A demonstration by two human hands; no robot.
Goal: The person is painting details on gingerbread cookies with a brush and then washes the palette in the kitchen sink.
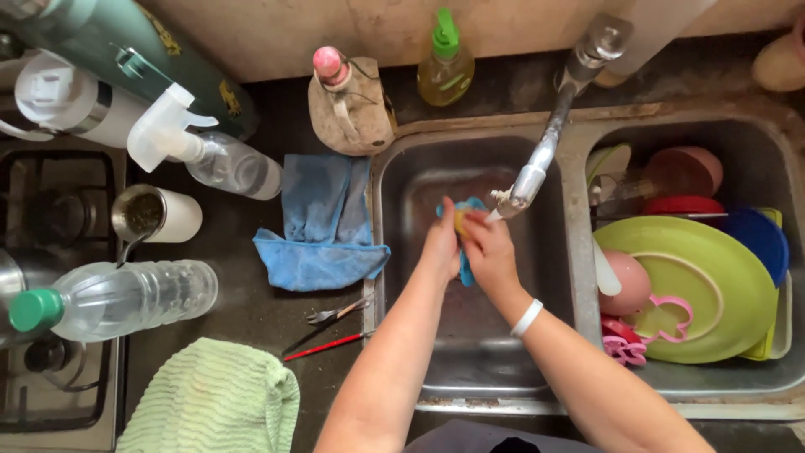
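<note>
left hand (442, 243), right hand (489, 249) | fingers grip soft blue-yellow sponge (464, 220) | over steel sink (402, 180)

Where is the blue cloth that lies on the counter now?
In the head view, the blue cloth lies left of the sink, below the spray bottle.

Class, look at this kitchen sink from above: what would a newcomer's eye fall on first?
Two hands, left hand and right hand, meet under the tap in the left sink basin, gripping a blue cloth and something yellow. The right basin is heaped with bright dishes, topped by a big green plate.
</note>
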